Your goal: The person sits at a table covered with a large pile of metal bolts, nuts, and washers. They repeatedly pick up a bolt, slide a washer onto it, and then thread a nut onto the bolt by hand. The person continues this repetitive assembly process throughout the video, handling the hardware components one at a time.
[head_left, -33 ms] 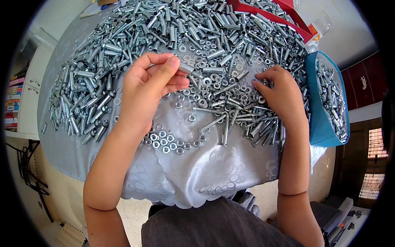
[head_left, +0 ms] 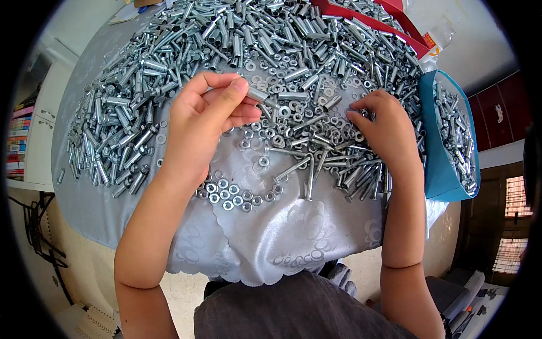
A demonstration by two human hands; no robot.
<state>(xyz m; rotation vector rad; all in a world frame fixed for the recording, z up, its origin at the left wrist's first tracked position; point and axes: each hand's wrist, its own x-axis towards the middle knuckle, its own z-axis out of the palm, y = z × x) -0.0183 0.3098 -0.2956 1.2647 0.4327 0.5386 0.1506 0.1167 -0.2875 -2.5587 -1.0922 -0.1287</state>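
My left hand [head_left: 209,110] pinches a silver sleeve anchor bolt [head_left: 257,94] between thumb and forefinger, with the other fingers curled behind. The bolt points right and slightly down, above loose washers. To the right, my right hand [head_left: 385,121] reaches down into a pile of hex nuts [head_left: 337,125], thumb and forefinger bent close together. Whatever lies between those fingertips is too small to make out. Between the hands are flat washers [head_left: 284,112] and long bare bolts [head_left: 310,175]. A group of nuts [head_left: 237,200] lies below my left wrist.
Metal sleeves and bolts [head_left: 231,34] cover the far side of the silver tablecloth [head_left: 305,237]. More assembled anchors [head_left: 121,121] are heaped at the left. A blue container [head_left: 446,181] full of bolts stands at the right edge; a red box [head_left: 415,42] sits behind.
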